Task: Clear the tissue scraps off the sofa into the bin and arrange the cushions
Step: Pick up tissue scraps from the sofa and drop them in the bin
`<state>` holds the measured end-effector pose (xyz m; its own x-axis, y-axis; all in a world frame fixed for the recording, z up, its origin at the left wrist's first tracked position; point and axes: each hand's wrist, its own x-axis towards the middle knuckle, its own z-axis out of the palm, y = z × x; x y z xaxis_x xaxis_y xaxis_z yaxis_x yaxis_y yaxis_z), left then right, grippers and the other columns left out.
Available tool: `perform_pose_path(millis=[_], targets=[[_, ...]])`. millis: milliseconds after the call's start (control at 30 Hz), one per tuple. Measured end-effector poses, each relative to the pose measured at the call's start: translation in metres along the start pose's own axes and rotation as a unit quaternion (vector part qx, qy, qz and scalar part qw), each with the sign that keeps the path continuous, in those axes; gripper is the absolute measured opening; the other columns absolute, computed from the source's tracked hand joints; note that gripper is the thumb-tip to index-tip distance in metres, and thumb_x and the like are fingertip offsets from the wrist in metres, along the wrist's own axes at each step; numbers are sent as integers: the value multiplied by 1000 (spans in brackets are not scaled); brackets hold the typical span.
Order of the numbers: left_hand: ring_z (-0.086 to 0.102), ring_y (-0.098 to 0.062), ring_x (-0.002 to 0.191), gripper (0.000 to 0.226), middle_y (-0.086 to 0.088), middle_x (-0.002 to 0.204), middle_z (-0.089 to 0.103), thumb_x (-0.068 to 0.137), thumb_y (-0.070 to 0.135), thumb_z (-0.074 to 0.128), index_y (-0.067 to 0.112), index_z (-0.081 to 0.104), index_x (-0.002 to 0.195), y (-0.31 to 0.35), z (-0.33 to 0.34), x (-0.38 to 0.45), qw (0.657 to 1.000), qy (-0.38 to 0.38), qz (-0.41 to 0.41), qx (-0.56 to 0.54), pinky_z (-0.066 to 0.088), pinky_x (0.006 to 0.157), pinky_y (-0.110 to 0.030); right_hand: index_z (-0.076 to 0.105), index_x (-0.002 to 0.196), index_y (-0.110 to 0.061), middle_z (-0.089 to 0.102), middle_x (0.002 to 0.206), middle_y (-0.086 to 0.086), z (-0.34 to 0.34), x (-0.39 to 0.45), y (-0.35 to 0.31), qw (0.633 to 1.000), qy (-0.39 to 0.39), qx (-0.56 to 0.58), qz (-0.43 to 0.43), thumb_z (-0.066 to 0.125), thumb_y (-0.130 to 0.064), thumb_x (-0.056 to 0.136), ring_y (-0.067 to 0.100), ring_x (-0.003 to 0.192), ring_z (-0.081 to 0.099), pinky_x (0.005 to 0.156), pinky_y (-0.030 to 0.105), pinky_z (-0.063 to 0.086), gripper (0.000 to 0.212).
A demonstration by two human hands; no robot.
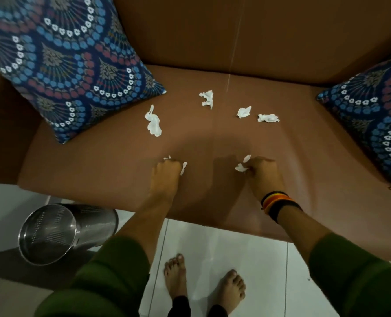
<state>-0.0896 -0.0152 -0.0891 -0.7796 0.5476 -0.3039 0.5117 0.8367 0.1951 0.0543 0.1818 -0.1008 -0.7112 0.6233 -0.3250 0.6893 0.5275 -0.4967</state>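
My left hand rests on the brown sofa seat, fingers closed over a white tissue scrap that sticks out at its right side. My right hand is closed on another tissue scrap poking out to its left. Several more scraps lie farther back on the seat: a long one, a crumpled one, and two small ones. A blue patterned cushion leans at the sofa's left corner; a matching cushion sits at the right.
A shiny metal bin stands open on the white tiled floor to the left of my legs, just in front of the sofa's edge. My bare feet are on the tiles. Striped bands circle my right wrist.
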Motion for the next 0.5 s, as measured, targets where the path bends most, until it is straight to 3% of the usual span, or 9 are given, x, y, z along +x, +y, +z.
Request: perform_pose_path(millis=[167,267,333,400,500], targets=[[74,-28,75,14,-15,92,77,97,7,64,1,76,98,-18,-12,-51,991,75,-64,-95,62,73,-35,79,99,-9,77,108,10,12,-36,-46,998,-6,37,-41,67,-9,90,28,101,71,97,35,55,15],[59,-18,59,16,-6,74,66,95,1,60,2,71,84,-47,-36,-99,982,93,-127,-107,51,57,-30,77,100,-13,77,108,10,21,-63,-86,995,-51,49,-63,62,-2,87,29,100,71,92,37,56,23],[57,-14,55,19,1,68,62,95,3,59,8,68,79,-81,-44,-127,974,99,-179,-96,43,53,-25,76,104,-14,76,108,9,31,-82,-121,991,-89,39,-89,61,-2,88,29,99,71,89,30,54,26],[66,-16,60,18,-2,73,70,96,6,59,11,72,85,-122,-49,-152,964,103,-223,-105,44,53,-24,75,110,-10,75,112,11,47,-98,-161,985,-118,43,-119,62,-3,89,30,105,70,93,27,50,25],[70,-22,80,28,-10,98,76,95,0,55,10,76,111,-184,-46,-180,940,125,-268,-169,55,73,-30,75,111,-8,74,117,13,90,-119,-222,973,-152,67,-162,64,-8,91,30,112,68,102,29,47,23]])
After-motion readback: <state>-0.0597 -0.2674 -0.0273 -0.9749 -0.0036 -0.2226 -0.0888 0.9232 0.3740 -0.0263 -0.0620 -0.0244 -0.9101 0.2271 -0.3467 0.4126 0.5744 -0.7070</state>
